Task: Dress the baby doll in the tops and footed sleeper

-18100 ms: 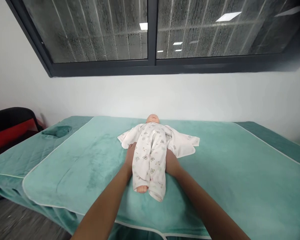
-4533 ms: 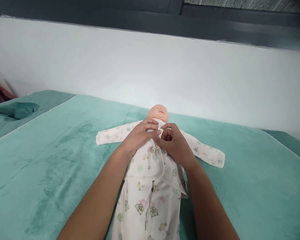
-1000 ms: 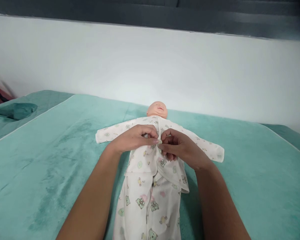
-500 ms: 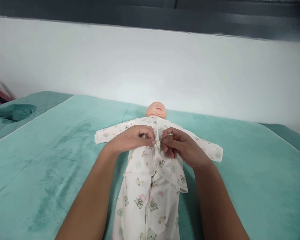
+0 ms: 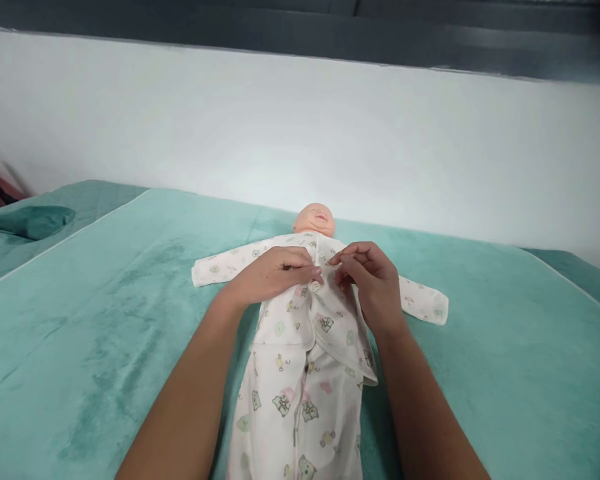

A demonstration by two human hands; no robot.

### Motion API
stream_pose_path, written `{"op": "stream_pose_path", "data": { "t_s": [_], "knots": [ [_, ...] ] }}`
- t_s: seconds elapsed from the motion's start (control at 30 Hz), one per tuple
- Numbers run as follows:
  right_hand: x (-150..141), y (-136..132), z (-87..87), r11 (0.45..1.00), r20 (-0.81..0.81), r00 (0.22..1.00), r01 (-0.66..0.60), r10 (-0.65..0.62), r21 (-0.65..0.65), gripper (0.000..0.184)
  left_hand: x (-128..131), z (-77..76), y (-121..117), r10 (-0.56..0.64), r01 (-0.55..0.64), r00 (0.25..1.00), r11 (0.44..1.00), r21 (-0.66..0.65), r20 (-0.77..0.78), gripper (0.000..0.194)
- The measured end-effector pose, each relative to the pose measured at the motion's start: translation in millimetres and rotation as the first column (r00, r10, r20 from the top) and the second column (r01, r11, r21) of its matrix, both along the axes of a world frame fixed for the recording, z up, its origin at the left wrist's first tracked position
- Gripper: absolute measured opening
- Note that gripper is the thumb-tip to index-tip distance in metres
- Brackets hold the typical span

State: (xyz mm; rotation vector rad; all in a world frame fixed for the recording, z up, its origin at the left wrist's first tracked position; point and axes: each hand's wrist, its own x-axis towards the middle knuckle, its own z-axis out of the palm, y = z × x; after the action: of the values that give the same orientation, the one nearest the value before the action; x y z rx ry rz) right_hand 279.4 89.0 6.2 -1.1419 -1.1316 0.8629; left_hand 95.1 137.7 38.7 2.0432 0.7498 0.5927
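A baby doll [image 5: 315, 219] lies on its back, head away from me, in a white printed shirt [image 5: 330, 323] and matching trousers [image 5: 300, 413]. Its sleeves are spread out to both sides. My left hand [image 5: 273, 273] rests on the doll's chest with fingers pressed together on the shirt's left front edge. A small button [image 5: 314, 287] sits just below those fingertips. My right hand [image 5: 373, 280] has curled fingers pinching the shirt's right front edge near the collar. The lower shirt flap hangs open on the right.
The doll lies on a teal towel [image 5: 105, 300] with white piping, spread over a darker teal bed. A bunched teal cloth [image 5: 30, 220] lies at the far left. A white wall [image 5: 300, 133] runs close behind the bed, with a dark window frame above.
My right hand has shifted up from the button toward the collar, and the button now shows uncovered. The left hand stays on the chest.
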Motion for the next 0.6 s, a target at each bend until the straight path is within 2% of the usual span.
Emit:
{"op": "stream_pose_path", "data": {
  "t_s": [0.27,0.43,0.6],
  "knots": [
    [-2.8,1.1,-3.7,0.996,0.211,0.976,0.059,-0.043,-0.066,0.017,-1.9,1.0,0.6,0.031,-0.029,0.999,0.998,-0.063,0.033,0.034],
    [-2.5,0.7,-2.7,0.995,0.226,0.974,0.051,-0.030,-0.086,0.018,-2.1,3.0,0.3,0.072,-0.068,0.997,0.993,-0.098,0.030,0.034],
    [-1.3,0.1,-1.8,0.994,0.206,0.978,0.022,0.001,-0.110,0.019,2.1,1.3,-0.2,0.032,-0.031,0.999,0.999,-0.041,0.017,0.032]
  ]
}}
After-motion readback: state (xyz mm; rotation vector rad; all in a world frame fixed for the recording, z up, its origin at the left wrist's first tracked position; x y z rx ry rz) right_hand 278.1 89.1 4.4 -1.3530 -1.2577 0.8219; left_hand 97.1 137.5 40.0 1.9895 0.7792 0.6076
